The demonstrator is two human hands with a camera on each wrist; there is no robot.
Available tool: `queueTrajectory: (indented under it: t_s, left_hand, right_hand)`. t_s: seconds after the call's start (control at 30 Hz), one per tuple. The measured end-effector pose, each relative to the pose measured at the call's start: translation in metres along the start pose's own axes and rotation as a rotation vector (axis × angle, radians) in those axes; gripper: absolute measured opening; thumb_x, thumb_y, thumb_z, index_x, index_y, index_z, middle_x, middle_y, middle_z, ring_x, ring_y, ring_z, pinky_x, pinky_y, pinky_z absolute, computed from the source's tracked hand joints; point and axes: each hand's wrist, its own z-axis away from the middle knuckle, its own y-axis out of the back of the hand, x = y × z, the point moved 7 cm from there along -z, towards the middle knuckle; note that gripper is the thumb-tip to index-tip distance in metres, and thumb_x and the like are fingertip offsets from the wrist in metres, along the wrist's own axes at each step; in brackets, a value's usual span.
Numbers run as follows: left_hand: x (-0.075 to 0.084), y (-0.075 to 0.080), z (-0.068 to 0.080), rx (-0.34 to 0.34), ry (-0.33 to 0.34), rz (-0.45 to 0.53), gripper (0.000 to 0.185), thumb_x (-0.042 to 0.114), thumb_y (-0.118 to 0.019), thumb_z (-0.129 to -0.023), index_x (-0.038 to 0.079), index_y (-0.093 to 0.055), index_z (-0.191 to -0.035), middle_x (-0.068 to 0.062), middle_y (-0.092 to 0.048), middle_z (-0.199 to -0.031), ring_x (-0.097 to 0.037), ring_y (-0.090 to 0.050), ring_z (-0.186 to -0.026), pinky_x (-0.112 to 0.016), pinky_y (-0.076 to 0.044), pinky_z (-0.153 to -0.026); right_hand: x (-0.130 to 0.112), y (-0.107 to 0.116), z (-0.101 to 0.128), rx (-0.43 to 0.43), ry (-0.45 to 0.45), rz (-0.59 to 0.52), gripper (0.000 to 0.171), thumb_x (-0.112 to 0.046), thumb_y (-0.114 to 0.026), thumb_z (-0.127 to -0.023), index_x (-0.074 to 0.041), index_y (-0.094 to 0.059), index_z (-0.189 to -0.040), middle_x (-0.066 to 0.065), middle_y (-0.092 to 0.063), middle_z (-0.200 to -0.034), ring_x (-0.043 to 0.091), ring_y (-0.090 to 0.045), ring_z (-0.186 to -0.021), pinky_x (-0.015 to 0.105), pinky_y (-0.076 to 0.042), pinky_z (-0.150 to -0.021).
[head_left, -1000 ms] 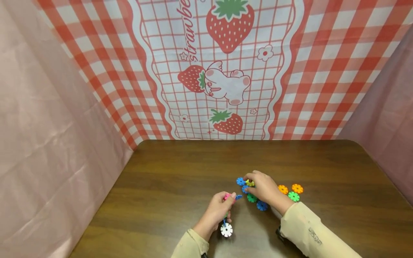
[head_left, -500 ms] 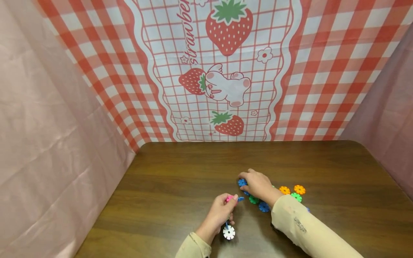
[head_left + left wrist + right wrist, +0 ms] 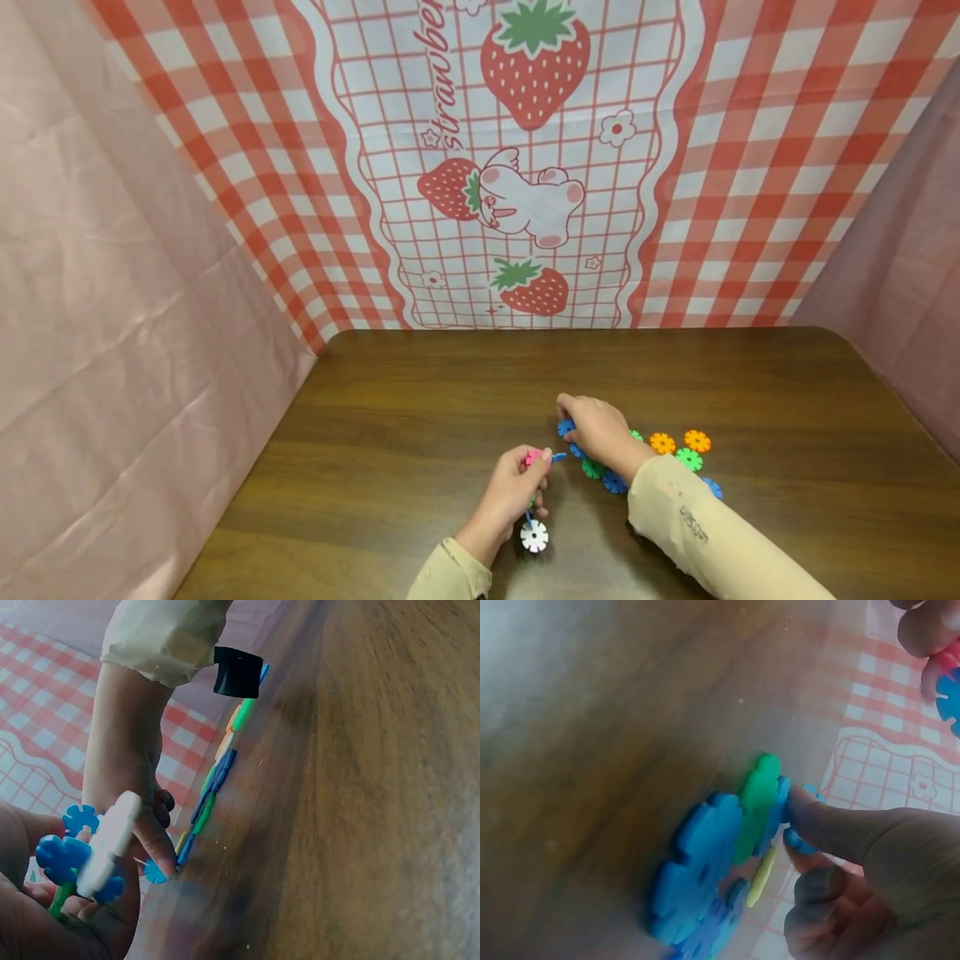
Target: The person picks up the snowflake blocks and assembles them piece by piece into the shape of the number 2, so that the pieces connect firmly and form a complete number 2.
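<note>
My left hand (image 3: 538, 467) grips a small assembly of snowflake discs (image 3: 534, 500): a pink one and a blue one stick out at the fingertips, and a white disc (image 3: 534, 536) hangs below the palm. In the left wrist view the white disc (image 3: 109, 844) sits among blue ones. My right hand (image 3: 567, 419) reaches over a loose pile and pinches a blue disc (image 3: 565, 428) at its far left. The right wrist view shows its fingers (image 3: 832, 832) on that blue disc (image 3: 784, 806), beside a green disc (image 3: 757, 802) and a bigger blue one (image 3: 697, 877).
Loose discs lie on the brown wooden table (image 3: 420, 417) to the right of my hands: two orange (image 3: 662, 442), green (image 3: 687, 458) and blue (image 3: 615, 482). A strawberry-print cloth (image 3: 525, 167) hangs behind, with pink cloth at both sides.
My right hand has slid slightly left and away, from the yellow disc onto the blue disc at the pile's left end. The left hand holds its assembly almost still.
</note>
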Motion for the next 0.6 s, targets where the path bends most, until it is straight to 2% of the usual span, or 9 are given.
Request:
queueTrajectory:
  t_s: [0.1,0.27,0.37,0.47,0.6]
  left_hand:
    - [0.001,0.000,0.000,0.006,-0.012,-0.009,0.026,0.025,-0.058,-0.099,0.000,-0.057,-0.093,-0.001,-0.053,-0.066,-0.009,-0.044,-0.046,-0.022,-0.045,-0.042]
    - [0.001,-0.001,-0.002,0.003,-0.023,-0.011,0.027,0.024,-0.056,-0.100,-0.004,-0.057,-0.099,-0.002,-0.060,-0.067,-0.010,-0.046,-0.045,-0.023,-0.045,-0.042]
    - [0.001,0.000,-0.002,-0.002,-0.025,-0.006,0.028,0.023,-0.056,-0.100,-0.005,-0.057,-0.101,-0.002,-0.061,-0.067,-0.010,-0.046,-0.044,-0.023,-0.045,-0.042]
    - [0.003,0.000,-0.002,-0.007,-0.027,-0.002,0.028,0.022,-0.054,-0.101,-0.006,-0.056,-0.102,-0.002,-0.059,-0.065,-0.009,-0.046,-0.044,-0.022,-0.045,-0.043]
    - [0.004,0.000,-0.001,-0.002,-0.034,0.008,0.028,0.022,-0.053,-0.102,-0.006,-0.055,-0.102,-0.001,-0.054,-0.063,-0.009,-0.045,-0.045,-0.022,-0.044,-0.044]
  right_hand:
    - [0.001,0.001,0.002,0.010,0.006,-0.078,0.030,-0.006,-0.080,-0.079,-0.016,-0.052,-0.082,-0.004,-0.050,-0.068,0.014,-0.047,-0.062,0.031,-0.040,-0.056]
    - [0.000,0.013,0.009,0.033,0.018,-0.216,0.016,-0.005,-0.077,-0.082,-0.012,-0.063,-0.083,-0.004,-0.060,-0.074,0.012,-0.055,-0.069,0.032,-0.047,-0.063]
    - [-0.002,0.021,0.013,0.042,0.042,-0.269,0.011,-0.008,-0.075,-0.085,-0.014,-0.067,-0.082,-0.006,-0.062,-0.075,0.010,-0.057,-0.070,0.032,-0.048,-0.064]
    - [-0.002,0.027,0.017,0.033,0.062,-0.322,0.007,-0.013,-0.072,-0.089,-0.016,-0.067,-0.084,-0.007,-0.064,-0.075,0.009,-0.058,-0.068,0.029,-0.047,-0.062]
    - [0.001,0.029,0.025,-0.027,0.038,-0.433,0.003,-0.014,-0.065,-0.094,-0.012,-0.066,-0.094,0.000,-0.065,-0.069,0.014,-0.057,-0.054,0.028,-0.047,-0.051]
